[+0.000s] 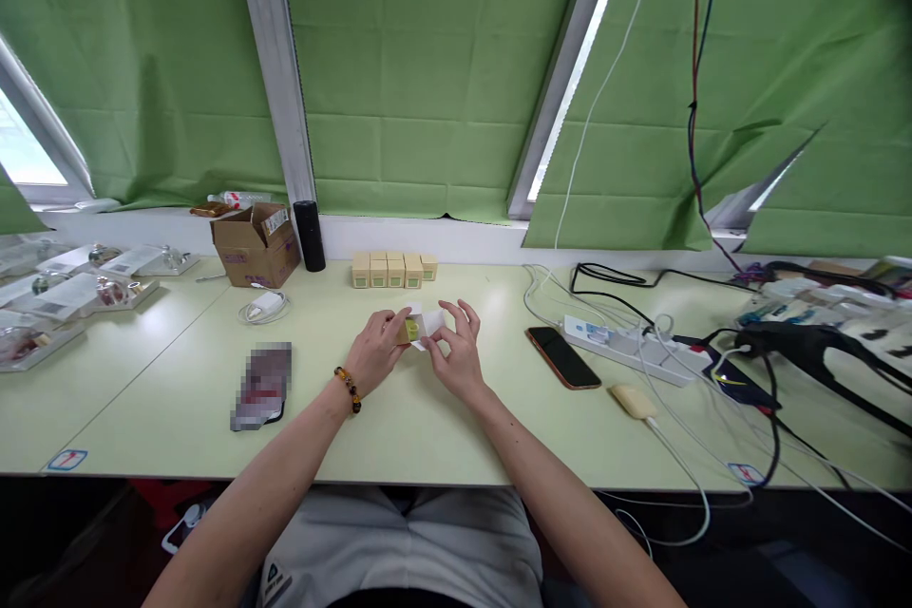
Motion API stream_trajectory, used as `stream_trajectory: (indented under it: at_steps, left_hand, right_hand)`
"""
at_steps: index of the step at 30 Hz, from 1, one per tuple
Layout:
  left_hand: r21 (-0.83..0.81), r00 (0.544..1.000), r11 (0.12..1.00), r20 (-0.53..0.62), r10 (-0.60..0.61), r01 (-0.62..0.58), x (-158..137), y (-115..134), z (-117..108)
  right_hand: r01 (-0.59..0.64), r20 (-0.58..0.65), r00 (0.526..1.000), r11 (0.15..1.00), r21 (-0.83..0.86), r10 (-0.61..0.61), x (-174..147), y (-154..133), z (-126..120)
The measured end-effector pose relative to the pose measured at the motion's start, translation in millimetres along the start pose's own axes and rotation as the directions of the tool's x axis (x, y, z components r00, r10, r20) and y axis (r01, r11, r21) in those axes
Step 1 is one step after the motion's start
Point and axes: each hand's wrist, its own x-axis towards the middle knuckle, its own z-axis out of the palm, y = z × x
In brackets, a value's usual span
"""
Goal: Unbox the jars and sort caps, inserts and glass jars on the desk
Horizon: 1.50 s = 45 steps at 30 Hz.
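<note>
Over the middle of the table, a small box (413, 330) with its white flaps unfolded is held between both hands. Something yellow-green shows inside its opening. My left hand (376, 349), with a beaded bracelet at the wrist, grips the box from the left side. The thumb and index finger of my right hand (458, 353) pinch a white flap (431, 321) at the box's right, while the other fingers are raised. Beyond the hands, several small tan boxes (388, 271) stand in a row near the wall.
An open cardboard carton (256, 245) and a black cylinder (309, 236) stand at the back left. A coiled white charger (265, 305) lies before them. To the right are a phone (562, 358), a power strip (631, 349), a cream power bank (632, 402) and tangled cables.
</note>
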Motion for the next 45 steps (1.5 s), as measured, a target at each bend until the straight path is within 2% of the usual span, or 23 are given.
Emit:
stream_trajectory:
  at_steps: [10, 19, 25, 31, 34, 38, 42, 45]
  left_hand:
    - [0.058, 1.0, 0.998, -0.013, 0.02, -0.02, -1.7, -1.6, 4.2]
    - [0.233, 0.996, 0.969, 0.019, 0.084, -0.087, -1.8, 3.4, 10.9]
    - [0.264, 0.995, 0.96, 0.033, 0.091, -0.096, -2.5, 2.5, 13.4]
    - [0.241, 0.998, 0.97, -0.041, 0.045, -0.034, 0.2, 4.9, 12.1]
    - [0.254, 0.998, 0.967, -0.051, 0.024, -0.01, 1.1, 3.9, 9.4]
    - [0.258, 0.998, 0.965, -0.052, -0.03, 0.042, 0.8, -2.0, 6.9]
    - [0.241, 0.995, 0.967, -0.079, -0.066, 0.084, 0.5, -10.1, 6.7]
    - [0.186, 0.987, 0.973, -0.114, -0.115, 0.135, 0.8, -16.1, 5.8]
  right_hand:
    - [-0.236, 0.052, 0.971, 0.968, 0.09, 0.232, 0.1, 10.0, 14.0]
    - [-0.361, 0.031, 0.932, 0.913, 0.187, 0.362, 1.1, 15.8, 26.6]
    - [-0.385, 0.049, 0.922, 0.904, 0.184, 0.383, 2.1, 17.8, 28.7]
    - [-0.323, -0.032, 0.94, 0.914, 0.246, 0.341, 9.7, 10.9, 15.8]
    - [-0.312, -0.04, 0.934, 0.868, 0.387, 0.354, 14.2, 8.0, 10.1]
    - [-0.358, 0.02, 0.906, 0.74, 0.569, 0.423, 17.4, 9.1, 9.6]
    - [-0.444, 0.083, 0.856, 0.642, 0.625, 0.511, 18.9, 12.9, 11.1]
    - [-0.46, 0.095, 0.851, 0.646, 0.609, 0.516, 20.6, 17.5, 9.7]
